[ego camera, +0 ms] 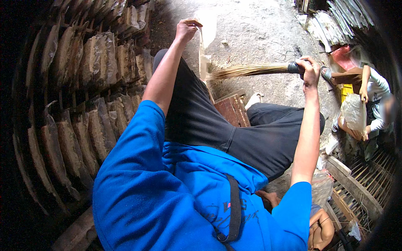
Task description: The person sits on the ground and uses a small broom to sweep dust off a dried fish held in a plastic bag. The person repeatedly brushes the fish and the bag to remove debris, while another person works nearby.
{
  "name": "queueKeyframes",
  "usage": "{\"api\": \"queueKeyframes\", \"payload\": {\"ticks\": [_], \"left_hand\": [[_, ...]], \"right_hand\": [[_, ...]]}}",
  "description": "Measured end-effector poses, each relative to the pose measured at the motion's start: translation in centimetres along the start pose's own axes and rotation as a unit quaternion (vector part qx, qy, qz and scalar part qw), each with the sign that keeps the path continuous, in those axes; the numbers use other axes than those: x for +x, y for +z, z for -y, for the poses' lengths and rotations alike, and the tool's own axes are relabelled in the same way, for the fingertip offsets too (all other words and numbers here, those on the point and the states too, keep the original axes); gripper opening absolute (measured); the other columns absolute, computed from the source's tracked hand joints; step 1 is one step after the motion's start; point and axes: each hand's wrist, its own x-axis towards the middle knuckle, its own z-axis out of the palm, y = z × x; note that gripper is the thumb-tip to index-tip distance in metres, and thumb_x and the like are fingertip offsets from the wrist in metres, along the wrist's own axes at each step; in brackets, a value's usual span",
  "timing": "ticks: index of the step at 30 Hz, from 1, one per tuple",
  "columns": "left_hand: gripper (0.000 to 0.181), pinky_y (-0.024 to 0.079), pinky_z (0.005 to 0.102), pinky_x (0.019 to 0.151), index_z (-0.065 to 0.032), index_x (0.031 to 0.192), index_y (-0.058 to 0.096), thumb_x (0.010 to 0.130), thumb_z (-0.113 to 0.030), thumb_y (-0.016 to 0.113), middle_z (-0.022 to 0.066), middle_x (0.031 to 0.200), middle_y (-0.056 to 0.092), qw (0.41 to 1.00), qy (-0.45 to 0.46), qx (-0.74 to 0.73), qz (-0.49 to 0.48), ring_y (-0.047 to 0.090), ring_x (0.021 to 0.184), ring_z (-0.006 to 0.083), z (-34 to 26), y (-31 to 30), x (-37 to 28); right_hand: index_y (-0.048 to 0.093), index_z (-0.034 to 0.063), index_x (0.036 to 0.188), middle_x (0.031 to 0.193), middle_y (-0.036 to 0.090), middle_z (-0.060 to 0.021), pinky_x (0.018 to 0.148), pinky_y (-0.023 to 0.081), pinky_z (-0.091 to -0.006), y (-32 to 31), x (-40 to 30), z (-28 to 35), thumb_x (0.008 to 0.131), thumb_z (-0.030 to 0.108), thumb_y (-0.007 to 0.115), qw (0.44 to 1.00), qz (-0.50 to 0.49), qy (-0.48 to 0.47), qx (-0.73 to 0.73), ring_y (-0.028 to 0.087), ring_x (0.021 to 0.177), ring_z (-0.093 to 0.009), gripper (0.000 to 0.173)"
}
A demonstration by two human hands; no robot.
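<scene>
My left hand [188, 30] is raised ahead of my knee, fingers pinching the top of a translucent whitish plastic sheet [202, 62]. The sheet hangs in a narrow strip toward a worn reddish-brown wooden box or block [231, 109] between my legs. In my right hand [309, 71] is the dark wrapped handle of a stick broom [254, 70]. Its bristles point left, and their tips meet the lower part of the sheet; whether they press on it I cannot tell.
Racks of plastic-covered slabs [100, 59] line the left. At right a seated person [375, 84] holds clear plastic bags [353, 108]. Stacked plastic-wrapped pieces [333, 26] lie beyond. Wooden boards [355, 185] and a slatted bamboo rack [373, 171] are lower right, near another person's arm [323, 227].
</scene>
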Motion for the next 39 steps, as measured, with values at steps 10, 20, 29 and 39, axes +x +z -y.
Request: {"api": "queueKeyframes", "payload": {"ticks": [10,20,29,39], "left_hand": [[0.035,0.057,0.0366,0.081,-0.0053,0.083,0.073,0.075,0.012,0.044,0.0066,0.102,0.07,0.962,-0.107,-0.242,0.063,0.066,0.094,0.0207,0.8,0.2,0.3],[0.032,0.059,0.0488,0.078,-0.0037,0.079,0.064,0.074,0.016,0.039,0.0103,0.117,0.067,0.901,-0.134,-0.411,0.045,0.064,0.102,0.0268,-0.8,-1.1,-0.1],[0.024,0.059,0.0511,0.076,-0.0033,0.086,0.065,0.087,0.01,0.045,0.0153,0.125,0.062,0.879,-0.132,-0.454,0.065,0.064,0.102,0.0275,0.1,-1.0,0.4],[0.025,0.061,0.0501,0.074,-0.002,0.078,0.058,0.083,0.016,0.042,0.0157,0.122,0.062,0.844,-0.114,-0.521,0.056,0.065,0.103,0.0292,0.0,-1.6,0.4]], "right_hand": [[0.067,0.0092,0.085,0.073,0.061,0.0003,0.044,0.039,-0.0231,-3.8,0.4,0.9,0.078,0.01,0.067,0.973,-0.097,0.039,0.206,0.056,0.058,-0.011,0.007],[0.066,0.0098,0.086,0.076,0.062,0.0001,0.046,0.041,-0.0235,-4.2,0.0,1.3,0.078,0.009,0.065,0.977,-0.097,0.027,0.19,0.058,0.059,-0.012,0.008],[0.067,0.0108,0.083,0.074,0.062,0.0,0.048,0.041,-0.0231,-3.7,-0.5,1.7,0.077,0.01,0.067,0.98,-0.09,0.03,0.175,0.056,0.058,-0.011,0.007],[0.067,0.0094,0.085,0.075,0.063,-0.0007,0.046,0.042,-0.0242,-3.9,-0.3,1.7,0.078,0.01,0.066,0.967,-0.118,0.021,0.225,0.058,0.058,-0.013,0.007]]}}
